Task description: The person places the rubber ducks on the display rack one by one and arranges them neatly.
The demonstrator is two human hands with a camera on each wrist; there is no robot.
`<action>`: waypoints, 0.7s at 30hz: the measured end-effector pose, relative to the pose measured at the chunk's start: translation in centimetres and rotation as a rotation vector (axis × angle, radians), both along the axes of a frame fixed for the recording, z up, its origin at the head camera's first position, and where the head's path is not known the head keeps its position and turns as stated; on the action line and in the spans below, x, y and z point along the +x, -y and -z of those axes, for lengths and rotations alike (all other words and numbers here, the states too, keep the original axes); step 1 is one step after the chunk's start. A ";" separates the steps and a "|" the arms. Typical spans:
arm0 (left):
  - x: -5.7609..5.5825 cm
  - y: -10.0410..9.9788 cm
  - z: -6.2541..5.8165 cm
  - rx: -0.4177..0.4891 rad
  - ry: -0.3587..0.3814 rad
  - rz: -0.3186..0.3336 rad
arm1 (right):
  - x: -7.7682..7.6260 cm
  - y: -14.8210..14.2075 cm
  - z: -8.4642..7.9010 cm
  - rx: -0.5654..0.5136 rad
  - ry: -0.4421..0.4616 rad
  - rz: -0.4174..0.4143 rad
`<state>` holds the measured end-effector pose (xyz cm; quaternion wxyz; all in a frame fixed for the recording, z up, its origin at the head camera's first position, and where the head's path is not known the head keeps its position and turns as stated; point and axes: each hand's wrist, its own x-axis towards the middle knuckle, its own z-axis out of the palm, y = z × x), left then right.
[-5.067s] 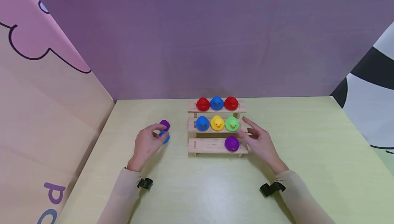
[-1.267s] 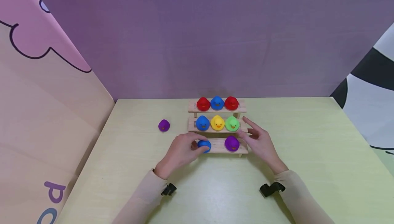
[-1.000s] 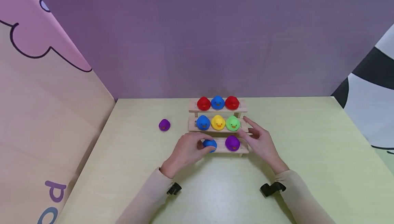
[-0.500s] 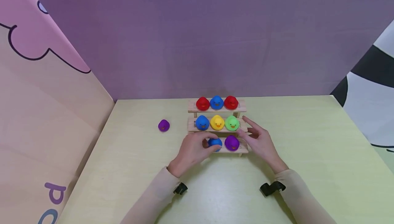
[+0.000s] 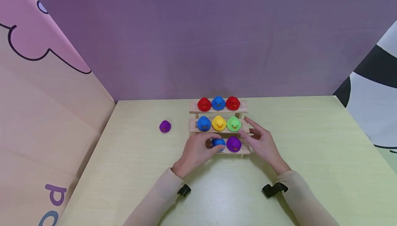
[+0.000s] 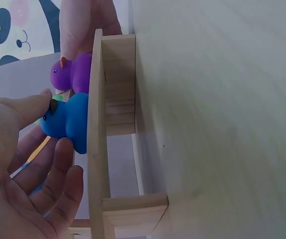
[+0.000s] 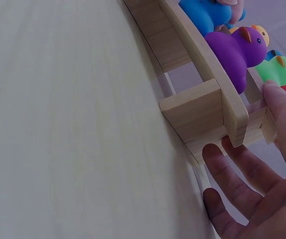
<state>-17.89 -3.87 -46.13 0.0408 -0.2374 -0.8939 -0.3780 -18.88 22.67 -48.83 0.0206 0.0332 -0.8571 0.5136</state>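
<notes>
My left hand [image 5: 198, 150] pinches a blue rubber duck [image 5: 218, 144] between thumb and fingers. In the left wrist view this blue duck [image 6: 68, 119] stands upright on the lowest step, touching or almost touching a purple duck [image 5: 234, 144]. The three-step wooden stand [image 5: 245, 151] has its middle step's right end between the thumb and index finger of my right hand [image 5: 263, 145]; that thumb lies close to the green duck [image 5: 234, 124]. In the right wrist view the other fingers [image 7: 237, 191] reach loosely beside the stand's end.
A yellow duck [image 5: 219, 123] and a blue duck [image 5: 203, 124] share the middle step with the green one. On top sit two red ducks, one at left [image 5: 204, 104], around a blue duck [image 5: 218, 103]. Another purple duck [image 5: 165, 126] lies on the table [image 5: 136, 115] left of the stand.
My left hand has taken the blue duck from the table at left and carried it right onto the lowest step, sliding up to the purple duck. The right hand stays put.
</notes>
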 end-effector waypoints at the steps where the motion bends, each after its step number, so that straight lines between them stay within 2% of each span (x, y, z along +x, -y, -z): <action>1: 0.0 0.0 0.0 0.002 -0.004 0.000 | 0.0 0.0 -0.1 -0.001 0.004 -0.002; 12: -0.1 -0.1 0.0 0.003 -0.013 0.004 | 0.0 0.0 0.0 0.002 -0.003 -0.005; 21: -0.1 1.3 0.2 0.022 0.018 0.032 | 0.0 0.1 0.0 -0.003 0.008 -0.004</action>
